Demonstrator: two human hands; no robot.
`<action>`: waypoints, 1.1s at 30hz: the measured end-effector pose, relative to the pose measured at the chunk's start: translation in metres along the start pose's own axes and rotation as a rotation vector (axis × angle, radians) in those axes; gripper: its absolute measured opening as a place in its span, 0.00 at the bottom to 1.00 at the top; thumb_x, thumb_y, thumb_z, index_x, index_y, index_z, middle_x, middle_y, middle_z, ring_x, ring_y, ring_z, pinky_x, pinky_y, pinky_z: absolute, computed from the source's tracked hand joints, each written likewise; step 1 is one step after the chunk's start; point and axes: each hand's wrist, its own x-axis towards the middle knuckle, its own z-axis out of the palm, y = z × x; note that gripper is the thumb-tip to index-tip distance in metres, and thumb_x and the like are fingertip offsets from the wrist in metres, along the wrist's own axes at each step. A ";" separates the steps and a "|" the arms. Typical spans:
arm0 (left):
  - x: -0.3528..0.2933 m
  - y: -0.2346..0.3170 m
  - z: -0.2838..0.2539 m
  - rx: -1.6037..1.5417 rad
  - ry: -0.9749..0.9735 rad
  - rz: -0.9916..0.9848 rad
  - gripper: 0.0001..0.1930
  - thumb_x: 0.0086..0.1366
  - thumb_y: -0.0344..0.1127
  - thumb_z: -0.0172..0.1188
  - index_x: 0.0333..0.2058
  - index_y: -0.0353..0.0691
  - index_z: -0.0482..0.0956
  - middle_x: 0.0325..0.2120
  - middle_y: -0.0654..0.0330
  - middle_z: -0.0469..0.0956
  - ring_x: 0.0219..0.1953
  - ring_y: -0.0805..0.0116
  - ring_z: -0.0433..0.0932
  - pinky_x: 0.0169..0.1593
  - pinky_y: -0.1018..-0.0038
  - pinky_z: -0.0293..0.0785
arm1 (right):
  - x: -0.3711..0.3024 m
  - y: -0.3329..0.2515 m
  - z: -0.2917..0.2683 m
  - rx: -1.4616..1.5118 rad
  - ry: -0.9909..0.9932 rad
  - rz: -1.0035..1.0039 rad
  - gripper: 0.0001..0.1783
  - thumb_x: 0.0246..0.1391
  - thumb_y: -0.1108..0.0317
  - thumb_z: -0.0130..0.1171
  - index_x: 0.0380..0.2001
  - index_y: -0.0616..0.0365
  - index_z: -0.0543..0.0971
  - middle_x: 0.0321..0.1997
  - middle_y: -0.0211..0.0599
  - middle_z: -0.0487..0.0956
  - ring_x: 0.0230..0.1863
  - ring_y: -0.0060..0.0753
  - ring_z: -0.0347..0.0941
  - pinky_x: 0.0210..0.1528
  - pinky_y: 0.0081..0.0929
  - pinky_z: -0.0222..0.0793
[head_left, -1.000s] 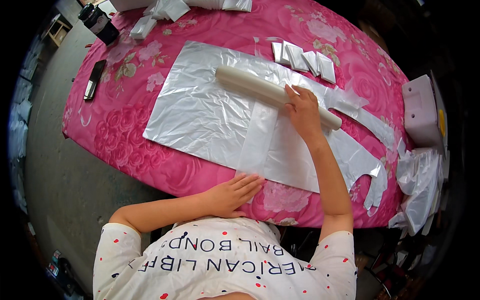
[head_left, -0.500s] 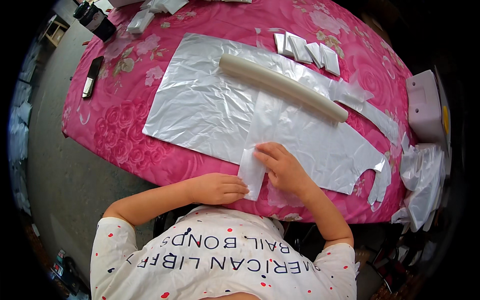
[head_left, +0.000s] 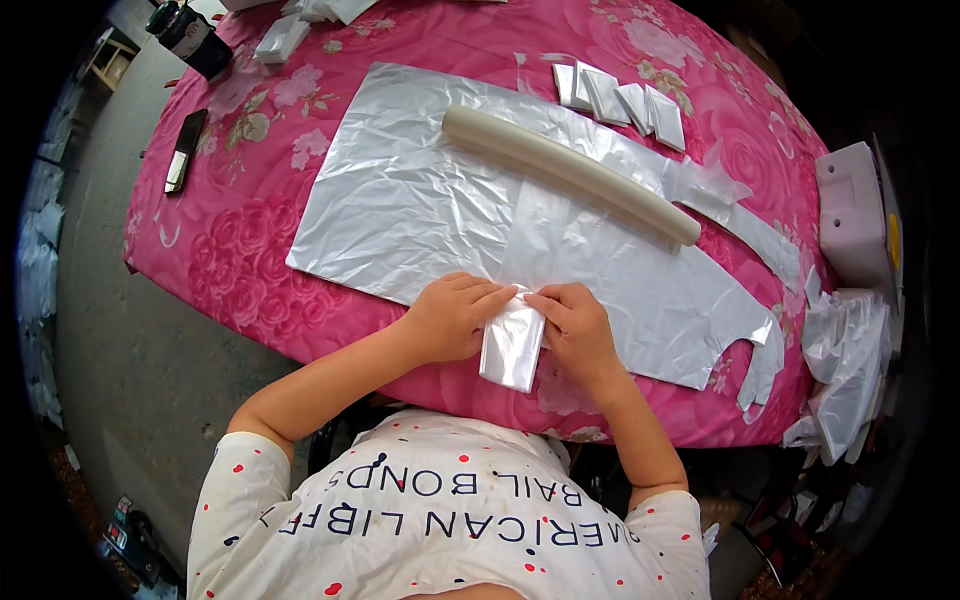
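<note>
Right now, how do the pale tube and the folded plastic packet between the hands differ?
The pale tube is long and round; the folded plastic packet is short and flat.
The tube looks dull, while the packet is glossy.
The tube lies untouched, slanting across the plastic sheet; the packet's far end is held by the left hand and right hand.
Both are light-coloured.

Fisheye view from left of 2 head-worn cameras, facing down, near left hand [head_left: 452, 318], right hand [head_left: 579, 326]
</note>
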 end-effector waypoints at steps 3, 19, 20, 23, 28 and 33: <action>0.015 0.002 -0.006 -0.174 -0.021 -0.253 0.22 0.53 0.34 0.59 0.47 0.34 0.71 0.32 0.57 0.79 0.35 0.58 0.78 0.44 0.65 0.71 | 0.010 0.010 0.003 0.231 0.073 0.235 0.06 0.49 0.73 0.55 0.29 0.61 0.80 0.24 0.36 0.78 0.25 0.32 0.74 0.29 0.26 0.68; 0.016 0.011 0.022 0.286 -0.214 -0.169 0.41 0.57 0.51 0.53 0.61 0.29 0.49 0.64 0.46 0.45 0.67 0.53 0.43 0.66 0.59 0.39 | 0.030 0.003 -0.001 0.120 0.072 0.535 0.12 0.45 0.67 0.62 0.32 0.62 0.75 0.20 0.37 0.77 0.21 0.31 0.74 0.27 0.27 0.67; 0.017 0.011 0.021 0.301 -0.199 -0.167 0.41 0.57 0.51 0.53 0.61 0.29 0.49 0.64 0.46 0.45 0.67 0.53 0.43 0.66 0.59 0.39 | 0.028 0.004 0.000 0.114 0.077 0.541 0.13 0.44 0.68 0.63 0.33 0.62 0.74 0.21 0.37 0.77 0.22 0.32 0.74 0.27 0.27 0.67; 0.019 0.015 0.014 0.294 -0.215 -0.090 0.43 0.55 0.51 0.55 0.60 0.29 0.50 0.64 0.45 0.44 0.67 0.52 0.42 0.66 0.59 0.40 | 0.025 0.007 0.002 0.102 0.087 0.540 0.14 0.43 0.68 0.64 0.33 0.60 0.74 0.22 0.36 0.77 0.24 0.34 0.74 0.29 0.28 0.67; 0.012 0.009 0.013 0.072 0.068 -0.192 0.45 0.49 0.44 0.64 0.60 0.29 0.50 0.63 0.44 0.47 0.65 0.48 0.47 0.64 0.59 0.46 | 0.020 0.005 0.005 0.155 0.127 0.526 0.10 0.42 0.69 0.64 0.29 0.60 0.76 0.22 0.34 0.76 0.24 0.30 0.73 0.29 0.25 0.67; 0.014 -0.001 0.006 -0.004 0.156 -0.266 0.40 0.45 0.36 0.67 0.56 0.31 0.58 0.57 0.48 0.58 0.60 0.51 0.57 0.61 0.61 0.56 | 0.011 0.007 0.011 0.197 0.247 0.269 0.09 0.40 0.70 0.64 0.26 0.58 0.76 0.31 0.36 0.76 0.30 0.32 0.73 0.32 0.26 0.68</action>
